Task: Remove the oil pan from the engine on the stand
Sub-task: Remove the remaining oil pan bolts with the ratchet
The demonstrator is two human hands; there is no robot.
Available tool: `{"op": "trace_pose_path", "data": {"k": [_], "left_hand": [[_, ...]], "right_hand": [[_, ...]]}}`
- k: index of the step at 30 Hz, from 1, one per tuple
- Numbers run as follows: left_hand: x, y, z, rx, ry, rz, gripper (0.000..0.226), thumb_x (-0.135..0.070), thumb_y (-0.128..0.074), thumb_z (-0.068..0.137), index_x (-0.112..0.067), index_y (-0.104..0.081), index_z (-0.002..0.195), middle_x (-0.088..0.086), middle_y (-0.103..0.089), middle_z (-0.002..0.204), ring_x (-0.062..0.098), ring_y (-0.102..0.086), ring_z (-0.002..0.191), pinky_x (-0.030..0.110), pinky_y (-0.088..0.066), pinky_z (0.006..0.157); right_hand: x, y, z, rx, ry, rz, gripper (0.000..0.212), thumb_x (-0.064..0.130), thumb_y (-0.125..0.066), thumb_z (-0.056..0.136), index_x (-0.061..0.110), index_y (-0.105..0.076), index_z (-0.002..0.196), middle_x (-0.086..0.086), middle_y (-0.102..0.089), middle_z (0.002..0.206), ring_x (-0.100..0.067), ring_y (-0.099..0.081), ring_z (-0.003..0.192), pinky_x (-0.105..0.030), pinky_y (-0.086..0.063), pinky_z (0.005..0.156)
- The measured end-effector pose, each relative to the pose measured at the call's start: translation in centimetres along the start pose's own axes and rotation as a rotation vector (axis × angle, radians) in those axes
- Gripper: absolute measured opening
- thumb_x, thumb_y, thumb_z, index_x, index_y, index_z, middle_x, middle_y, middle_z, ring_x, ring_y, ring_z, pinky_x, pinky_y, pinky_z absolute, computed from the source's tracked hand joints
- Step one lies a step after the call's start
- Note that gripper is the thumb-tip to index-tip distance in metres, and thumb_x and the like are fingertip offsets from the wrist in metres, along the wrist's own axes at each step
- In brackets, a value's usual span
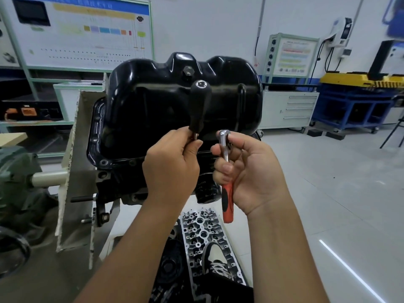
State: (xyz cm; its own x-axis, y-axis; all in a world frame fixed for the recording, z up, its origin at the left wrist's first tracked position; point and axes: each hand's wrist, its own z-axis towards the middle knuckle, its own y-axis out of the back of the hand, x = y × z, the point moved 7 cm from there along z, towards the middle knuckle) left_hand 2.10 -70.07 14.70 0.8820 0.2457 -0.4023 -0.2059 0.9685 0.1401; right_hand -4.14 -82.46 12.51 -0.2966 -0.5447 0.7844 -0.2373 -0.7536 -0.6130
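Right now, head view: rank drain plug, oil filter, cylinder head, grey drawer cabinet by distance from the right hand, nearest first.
1. Oil filter: just left of the right hand, under the pan.
2. Drain plug: above, on the oil pan.
3. Cylinder head: below, on the floor.
4. Grey drawer cabinet: far back right.

Cylinder head [203,235] lying on the floor at 6 o'clock, a sneaker [215,258] resting on it. Wall training board [83,29] hanging at 10 o'clock. White drawer cabinet [290,110] standing at 2 o'clock; blue and yellow cart [358,95] sitting at 3 o'clock.
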Motion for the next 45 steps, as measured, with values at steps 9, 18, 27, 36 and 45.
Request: {"op": "trace_pose_path", "data": {"k": [9, 18, 27, 36, 45], "left_hand": [[-1.2, -0.6, 0.4, 0.023, -0.012, 0.154, 0.009, -0.015, -0.075, 0.091, -0.01, -0.074, 0.098, 0.0, -0.067, 0.078, 0.025, -0.064, 0.064, 0.027, -0.039, 0.053], [-1.1, -0.5, 0.4, 0.09, 0.051, 0.168, 0.006, -0.018, -0.073, 0.093, -0.013, -0.071, 0.097, -0.01, -0.051, 0.075, 0.018, -0.052, 0.055, 0.022, -0.029, 0.051], [-0.6, -1.0, 0.1, 0.154, 0.117, 0.216, 0.011, -0.029, -0.063, 0.1, -0.022, -0.065, 0.107, -0.011, -0.048, 0.082, 0.019, -0.048, 0.057, 0.025, -0.034, 0.053], [-0.2, -1.1, -0.1, 0.186, 0.109, 0.194, 0.014, -0.026, -0.065, 0.098, -0.023, -0.067, 0.112, -0.01, -0.056, 0.086, 0.018, -0.055, 0.062, 0.026, -0.037, 0.054], [0.1, -1.4, -1.4, 0.129, 0.077, 0.352, 0.015, -0.017, -0.077, 0.088, -0.013, -0.074, 0.102, 0.002, -0.069, 0.075, 0.028, -0.064, 0.068, 0.041, -0.046, 0.07]], "right_hand": [[5.7, -4.1, -1.7, 0.083, 0.219, -0.062, 0.012, 0.011, -0.049, 0.099, 0.014, -0.06, 0.102, -0.013, -0.061, 0.07, -0.013, -0.037, 0.041, -0.019, -0.029, 0.041], [10.0, -7.5, -1.7, 0.069, 0.19, -0.414, 0.01, 0.007, -0.049, 0.098, 0.015, -0.055, 0.097, -0.017, -0.059, 0.068, -0.014, -0.036, 0.041, -0.019, -0.026, 0.042], [10.7, -8.7, -2.0, 0.099, 0.093, -0.606, 0.012, 0.006, -0.048, 0.097, 0.015, -0.056, 0.093, -0.015, -0.058, 0.066, -0.013, -0.035, 0.041, -0.018, -0.027, 0.04], [13.1, -9.9, -1.5, 0.081, -0.029, -0.998, 0.012, 0.007, -0.052, 0.09, 0.016, -0.058, 0.084, -0.014, -0.057, 0.065, -0.013, -0.033, 0.039, -0.017, -0.028, 0.038], [12.7, -9.2, -2.6, 0.05, -0.114, -0.858, 0.016, 0.005, -0.052, 0.092, 0.015, -0.058, 0.081, -0.013, -0.055, 0.066, -0.011, -0.033, 0.04, -0.017, -0.027, 0.036]]}}
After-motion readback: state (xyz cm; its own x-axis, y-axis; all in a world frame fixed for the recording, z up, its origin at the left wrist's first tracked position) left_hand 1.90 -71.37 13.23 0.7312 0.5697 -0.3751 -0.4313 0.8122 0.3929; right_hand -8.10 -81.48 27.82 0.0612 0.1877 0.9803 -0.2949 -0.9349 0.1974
